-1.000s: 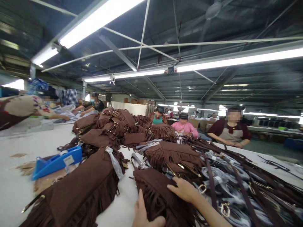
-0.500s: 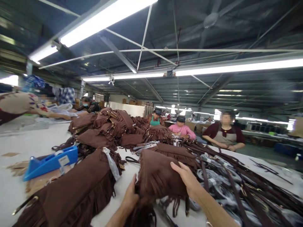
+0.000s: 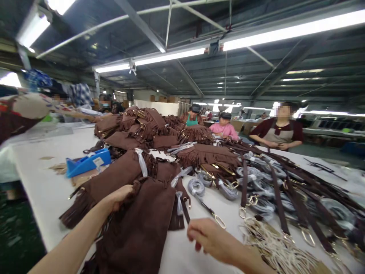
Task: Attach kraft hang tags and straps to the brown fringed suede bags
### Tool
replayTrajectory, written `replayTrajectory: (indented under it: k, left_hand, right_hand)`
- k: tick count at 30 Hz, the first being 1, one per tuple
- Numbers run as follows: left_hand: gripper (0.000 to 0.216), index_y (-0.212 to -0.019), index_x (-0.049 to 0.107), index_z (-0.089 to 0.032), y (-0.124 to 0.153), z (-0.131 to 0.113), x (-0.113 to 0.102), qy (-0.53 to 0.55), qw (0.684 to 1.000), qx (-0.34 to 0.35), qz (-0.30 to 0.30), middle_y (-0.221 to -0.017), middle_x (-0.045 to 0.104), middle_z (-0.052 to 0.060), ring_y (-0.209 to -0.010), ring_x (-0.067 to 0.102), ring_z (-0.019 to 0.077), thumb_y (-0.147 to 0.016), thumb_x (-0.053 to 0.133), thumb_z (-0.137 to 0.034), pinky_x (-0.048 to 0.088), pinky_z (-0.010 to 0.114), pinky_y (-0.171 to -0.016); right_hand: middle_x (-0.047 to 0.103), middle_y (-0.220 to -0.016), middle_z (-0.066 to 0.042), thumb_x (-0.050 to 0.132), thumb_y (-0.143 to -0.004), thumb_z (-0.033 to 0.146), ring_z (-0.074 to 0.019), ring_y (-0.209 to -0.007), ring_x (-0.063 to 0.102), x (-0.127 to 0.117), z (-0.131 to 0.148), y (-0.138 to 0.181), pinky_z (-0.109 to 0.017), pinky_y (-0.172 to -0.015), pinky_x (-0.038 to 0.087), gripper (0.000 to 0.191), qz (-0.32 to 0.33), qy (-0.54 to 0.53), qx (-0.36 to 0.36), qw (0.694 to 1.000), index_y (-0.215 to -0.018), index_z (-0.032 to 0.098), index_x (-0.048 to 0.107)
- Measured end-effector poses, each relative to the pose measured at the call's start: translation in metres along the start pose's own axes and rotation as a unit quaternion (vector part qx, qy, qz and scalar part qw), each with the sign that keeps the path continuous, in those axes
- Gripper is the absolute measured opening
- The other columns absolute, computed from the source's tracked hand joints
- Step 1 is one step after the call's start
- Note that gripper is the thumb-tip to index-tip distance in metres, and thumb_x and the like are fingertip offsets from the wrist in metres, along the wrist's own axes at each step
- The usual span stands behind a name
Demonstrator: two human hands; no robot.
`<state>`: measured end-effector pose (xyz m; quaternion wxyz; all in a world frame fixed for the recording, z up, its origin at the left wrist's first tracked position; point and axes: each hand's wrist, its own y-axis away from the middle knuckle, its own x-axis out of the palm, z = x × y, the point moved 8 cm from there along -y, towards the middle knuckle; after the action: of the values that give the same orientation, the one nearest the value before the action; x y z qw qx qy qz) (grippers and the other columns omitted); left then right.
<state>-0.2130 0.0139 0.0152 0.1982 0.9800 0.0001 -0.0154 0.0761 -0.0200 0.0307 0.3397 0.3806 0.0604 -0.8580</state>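
My left hand (image 3: 123, 196) is closed on the edge of a dark brown fringed bag (image 3: 142, 224), which lies flat on the table in front of me. My right hand (image 3: 207, 238) hovers just right of that bag, fingers loosely bent and slightly apart, with nothing visible in them. A thin brown strap (image 3: 186, 207) passes close by its fingertips; whether they touch is unclear. Beyond my left hand lies another fringed bag (image 3: 114, 177) with a plastic-wrapped piece (image 3: 142, 163) on it. Close to my right hand is a gold-coloured clasp (image 3: 219, 220).
A blue tape dispenser (image 3: 88, 163) stands at the left. Brown bags (image 3: 145, 123) are heaped farther back. Straps (image 3: 278, 198), plastic-wrapped coils (image 3: 196, 187) and white strings (image 3: 273, 239) cover the right side. Co-workers sit or stand around the table (image 3: 34, 167).
The bag held between both hands now lies nearer me on the table. My right hand has come off it, moving down and right; my left hand has shifted left. The view has tilted down.
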Motion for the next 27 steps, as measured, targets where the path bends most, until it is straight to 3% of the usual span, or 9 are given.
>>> replayTrajectory:
  k: [3,6,8,12,17,19,21,23,27]
  left_hand:
    - [0.061,-0.101,0.063,-0.014,0.023,0.001,-0.002,-0.053,0.998,0.016,-0.029,-0.1,0.072,0.01,-0.104,0.063,0.0327,-0.059,0.069,-0.059,0.052,0.039,-0.086]
    - [0.063,-0.111,0.057,-0.012,0.027,-0.008,0.006,-0.149,0.974,0.116,-0.126,-0.123,0.062,0.015,-0.122,0.05,0.0342,-0.054,0.071,-0.034,0.041,0.04,-0.101]
    - [0.06,-0.109,0.058,-0.011,0.019,-0.01,0.021,-0.159,0.966,0.156,-0.132,-0.123,0.061,0.015,-0.124,0.046,0.0351,-0.049,0.06,-0.021,0.039,0.04,-0.102]
    - [0.059,-0.098,0.062,-0.012,0.006,-0.025,0.049,-0.103,0.982,0.157,-0.022,-0.086,0.071,0.008,-0.087,0.064,0.031,-0.042,0.044,-0.02,0.052,0.039,-0.075]
    - [0.06,-0.098,0.065,-0.013,0.02,-0.074,0.066,-0.025,0.979,0.132,0.155,-0.076,0.071,0.005,-0.073,0.066,0.0257,-0.041,0.048,-0.018,0.053,0.036,-0.068]
    - [0.06,-0.101,0.065,-0.013,0.021,-0.089,0.076,-0.045,0.97,0.139,0.197,-0.08,0.071,0.005,-0.073,0.066,0.0244,-0.043,0.049,-0.018,0.053,0.034,-0.067]
    - [0.059,-0.103,0.065,-0.014,0.012,-0.095,0.086,-0.177,0.952,0.162,0.191,-0.083,0.072,0.004,-0.073,0.066,0.0233,-0.047,0.046,-0.02,0.052,0.031,-0.064]
    - [0.054,-0.098,0.067,-0.015,-0.003,-0.09,0.096,-0.338,0.908,0.185,0.165,-0.084,0.071,0.003,-0.074,0.065,0.0239,-0.049,0.045,-0.02,0.052,0.03,-0.063]
    - [0.03,-0.077,0.067,-0.016,-0.024,-0.073,0.106,-0.486,0.843,0.215,0.082,-0.078,0.068,0.006,-0.082,0.062,0.0291,-0.051,0.052,-0.014,0.05,0.034,-0.073]
  right_hand:
    - [0.061,-0.066,0.001,0.04,-0.086,0.019,-0.0129,-0.063,0.062,-0.039,-0.003,-0.02,-0.022,-0.059,0.042,0.023,-0.115,0.065,-0.032,0.991,-0.073,0.018,0.059]
    - [0.064,-0.071,-0.001,0.038,-0.086,0.02,-0.0157,-0.066,0.063,-0.052,-0.01,-0.041,-0.026,-0.063,0.044,0.024,-0.144,0.089,-0.044,0.985,-0.077,0.018,0.06]
    - [0.067,-0.08,-0.004,0.037,-0.087,0.02,-0.0191,-0.078,0.064,-0.055,-0.012,-0.049,-0.03,-0.072,0.046,0.025,-0.162,0.102,-0.056,0.98,-0.085,0.018,0.062]
    - [0.065,-0.114,-0.011,0.04,-0.086,0.018,-0.0233,-0.106,0.06,-0.067,-0.005,-0.041,-0.037,-0.093,0.045,0.03,-0.216,0.122,-0.126,0.961,-0.106,0.019,0.062]
    - [0.025,-0.156,-0.011,0.051,-0.079,0.02,-0.0264,-0.14,0.03,-0.085,0.007,-0.012,-0.045,-0.11,0.033,0.068,-0.24,0.159,-0.16,0.944,-0.145,0.021,0.035]
    - [0.03,-0.154,-0.012,0.056,-0.075,0.02,-0.0282,-0.139,0.03,-0.085,0.014,-0.007,-0.046,-0.112,0.029,0.072,-0.232,0.156,-0.178,0.944,-0.145,0.02,0.035]
    - [0.053,-0.137,-0.013,0.055,-0.075,0.019,-0.0288,-0.128,0.044,-0.081,0.015,-0.006,-0.043,-0.106,0.036,0.058,-0.214,0.118,-0.187,0.951,-0.133,0.018,0.05]
    - [0.068,-0.107,-0.009,0.05,-0.078,0.018,-0.0244,-0.104,0.059,-0.076,0.005,-0.01,-0.035,-0.09,0.047,0.037,-0.183,0.063,-0.167,0.967,-0.114,0.017,0.061]
    - [0.064,-0.073,0.0,0.046,-0.08,0.018,-0.0149,-0.065,0.058,-0.064,-0.038,-0.016,-0.024,-0.062,0.046,0.019,-0.093,0.086,-0.044,0.991,-0.088,0.018,0.063]
